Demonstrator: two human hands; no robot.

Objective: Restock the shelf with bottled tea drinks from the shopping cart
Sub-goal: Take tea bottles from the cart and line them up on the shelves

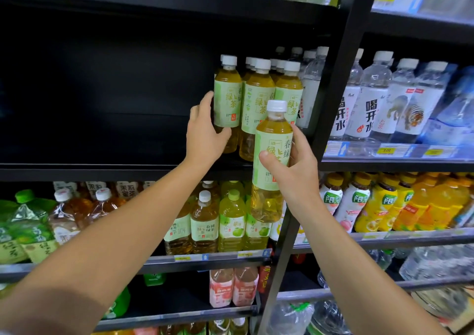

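Much of the black shelf is sitting in deep shadow, so its back wall and left reaches are hard to make out. The green tea bottles standing at its right end are overlapping one another in rows, and only white screw caps are showing for those behind. The shopping cart is lying outside the frame. The price tags along the upper edges are blurring into unreadable strips.

The left hand is resting against the leftmost shelf bottle, thumb across the front of the lower label and fingers disappearing behind it, so whether that grip is fully closing cannot be told. The right hand is gripping a held tea bottle upright in front of the shelf edge, thumb pressing the pale green paper-look label, fingers wrapping the far side. Clear ribbed plastic is showing amber-yellow liquid above and below the label, under a smooth white cap.

To the right, water bottles with white labels are standing in the next bay, their right-hand neighbours smearing into blue blur.
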